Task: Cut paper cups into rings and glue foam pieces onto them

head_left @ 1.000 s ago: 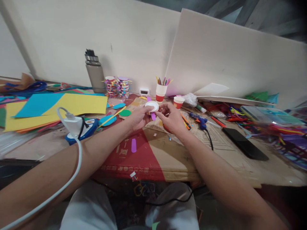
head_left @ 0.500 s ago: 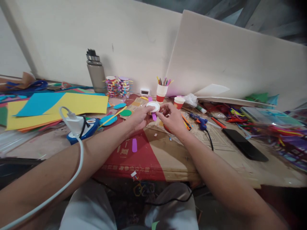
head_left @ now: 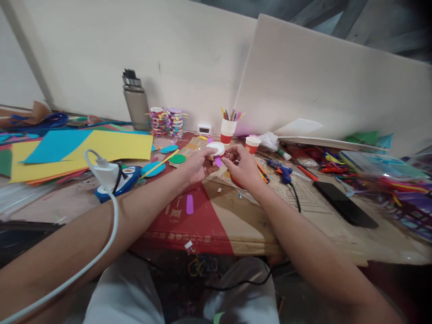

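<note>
A short, round piece of a paper cup (head_left: 216, 147), white on top with some red on its side, is in my left hand (head_left: 199, 165), thumb on its rim and fingers underneath. A purple paper strip (head_left: 218, 161) sticks out from its near side, and another purple tip (head_left: 210, 140) shows at its far side. My right hand (head_left: 241, 163) is closed at the piece's right edge, its thumb and fingertips pinched there beside the near strip. A loose purple paper strip (head_left: 189, 204) lies on the red part of the cardboard (head_left: 216, 225) below my hands.
Behind stand a bottle (head_left: 135, 101), two decorated cup stacks (head_left: 174, 122), a small clock (head_left: 204, 130) and a cup of pens (head_left: 228, 130). At right lie a blue glue gun (head_left: 284, 173) and a phone (head_left: 344, 203). A white cable (head_left: 114, 220) crosses my left forearm.
The cup piece has turned slightly in my fingers, so its near purple strip now points a little further right. Both hands stay in almost the same place.
</note>
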The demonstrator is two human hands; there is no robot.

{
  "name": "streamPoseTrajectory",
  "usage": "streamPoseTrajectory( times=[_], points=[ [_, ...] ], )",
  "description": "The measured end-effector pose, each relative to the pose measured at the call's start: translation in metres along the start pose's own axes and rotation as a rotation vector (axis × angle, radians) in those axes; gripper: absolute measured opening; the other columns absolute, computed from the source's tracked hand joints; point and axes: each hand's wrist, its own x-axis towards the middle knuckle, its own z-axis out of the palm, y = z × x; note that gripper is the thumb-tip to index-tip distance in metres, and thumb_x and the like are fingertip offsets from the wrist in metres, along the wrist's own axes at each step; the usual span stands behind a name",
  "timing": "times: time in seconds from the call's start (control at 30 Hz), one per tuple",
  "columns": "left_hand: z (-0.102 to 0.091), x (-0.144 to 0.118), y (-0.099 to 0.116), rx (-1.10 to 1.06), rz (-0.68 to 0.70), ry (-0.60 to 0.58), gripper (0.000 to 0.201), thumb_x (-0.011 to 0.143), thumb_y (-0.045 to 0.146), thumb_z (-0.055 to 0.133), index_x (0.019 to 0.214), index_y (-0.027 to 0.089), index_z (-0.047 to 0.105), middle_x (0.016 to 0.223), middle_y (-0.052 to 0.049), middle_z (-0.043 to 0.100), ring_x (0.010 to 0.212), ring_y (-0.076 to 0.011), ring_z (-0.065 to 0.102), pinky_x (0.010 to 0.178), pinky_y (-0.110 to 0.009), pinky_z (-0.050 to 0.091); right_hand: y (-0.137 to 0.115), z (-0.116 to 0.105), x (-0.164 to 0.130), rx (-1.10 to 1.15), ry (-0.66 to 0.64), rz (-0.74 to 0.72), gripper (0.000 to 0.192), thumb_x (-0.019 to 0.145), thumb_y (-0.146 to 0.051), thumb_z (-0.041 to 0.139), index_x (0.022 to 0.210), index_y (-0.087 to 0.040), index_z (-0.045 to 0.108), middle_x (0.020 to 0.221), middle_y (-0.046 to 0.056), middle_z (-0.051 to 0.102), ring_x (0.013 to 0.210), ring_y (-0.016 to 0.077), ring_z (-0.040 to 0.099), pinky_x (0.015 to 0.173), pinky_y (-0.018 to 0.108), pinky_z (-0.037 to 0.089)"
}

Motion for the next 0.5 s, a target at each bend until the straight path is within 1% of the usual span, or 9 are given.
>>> streamPoseTrajectory(
  times=[0.07, 0.17, 0.33, 0.5],
  points=[
    [-0.0005, 0.0009, -0.0007, -0.004, -0.006, 0.002, 0.008, 0.08, 0.008, 0.055, 0.082, 0.011, 0.061, 0.059, -0.001, 0.06, 0.044, -0.0063, 0.051, 0.044, -0.016, 0.046, -0.0014, 0.0005, -0.0005, -0.016, 0.016, 0.009, 0.017, 0.08, -0.031, 0.063, 0.09, -0.02, 0.055, 0.071, -0.002, 0.053, 0.064, 0.013, 0.049, 0.06, 0.027, 0.041],
    [-0.0012, 0.0022, -0.0028, -0.007, 0.017, -0.031, 0.008, 0.078, 0.007, 0.057, 0.083, 0.011, 0.062, 0.061, -0.001, 0.061, 0.046, -0.0061, 0.052, 0.045, -0.016, 0.047, -0.0022, 0.0018, -0.001, -0.043, 0.039, 0.029, 0.017, 0.078, -0.031, 0.064, 0.088, -0.02, 0.055, 0.069, -0.003, 0.053, 0.063, 0.0127, 0.049, 0.06, 0.027, 0.04],
    [-0.0018, 0.0032, -0.0045, 0.059, 0.06, -0.046, 0.008, 0.075, 0.008, 0.06, 0.081, 0.012, 0.062, 0.064, -0.002, 0.062, 0.049, -0.0074, 0.053, 0.046, -0.017, 0.046, 0.0006, 0.0027, -0.0002, -0.044, 0.023, 0.044, 0.017, 0.079, -0.031, 0.063, 0.089, -0.02, 0.055, 0.069, -0.003, 0.054, 0.063, 0.0132, 0.05, 0.061, 0.028, 0.04],
    [-0.0069, 0.0055, -0.0011, 0.127, 0.161, -0.017, 0.022, 0.07, 0.01, 0.063, 0.091, 0.016, 0.061, 0.072, -0.003, 0.069, 0.054, -0.0084, 0.055, 0.049, -0.017, 0.045, 0.0032, -0.0012, 0.0017, -0.039, 0.015, 0.082, 0.01, 0.083, -0.03, 0.057, 0.087, -0.02, 0.056, 0.073, 0.0, 0.061, 0.066, 0.0149, 0.054, 0.065, 0.03, 0.042]
  ],
)
